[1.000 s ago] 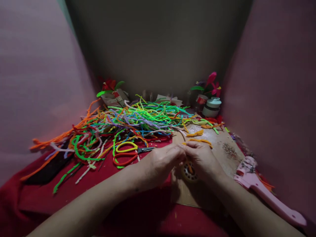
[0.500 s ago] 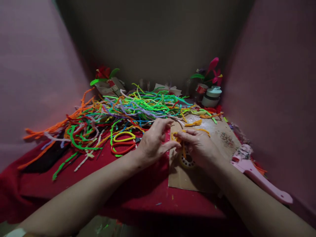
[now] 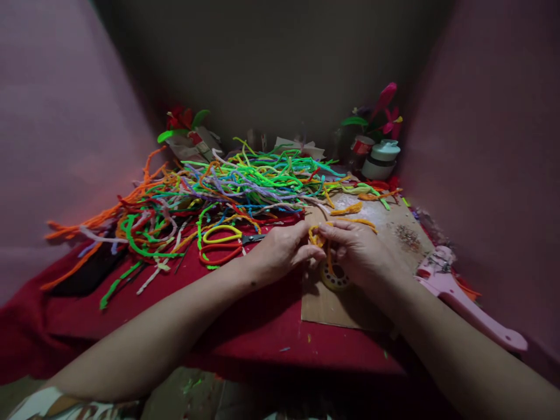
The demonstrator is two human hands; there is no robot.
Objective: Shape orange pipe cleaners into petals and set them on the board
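Over the cardboard, my right hand (image 3: 361, 248) pinches a yellow-orange pipe cleaner (image 3: 313, 234) bent into a loop. One end hangs below the fingers and another sticks out behind the hand. My left hand (image 3: 284, 248) is closed at the loop's left side, thumb and fingertips against it; the exact contact is partly hidden. Beneath the hands lies a roll of tape (image 3: 336, 279), half covered by the right hand. Scissors (image 3: 222, 245) with yellow and red handles rest just left of my left hand.
A large heap of coloured pipe cleaners (image 3: 245, 181) spreads over the red cloth (image 3: 262, 332). Right of my hands are a pink tool (image 3: 472, 306) and small bits on the cardboard (image 3: 319, 309). A lidded jar (image 3: 381, 158) and pipe-cleaner flowers (image 3: 387, 111) stand behind.
My left thumb and fingers, spread apart before, have closed in on the pipe cleaner loop. The right hand keeps its pinch. The whole view has shifted slightly.
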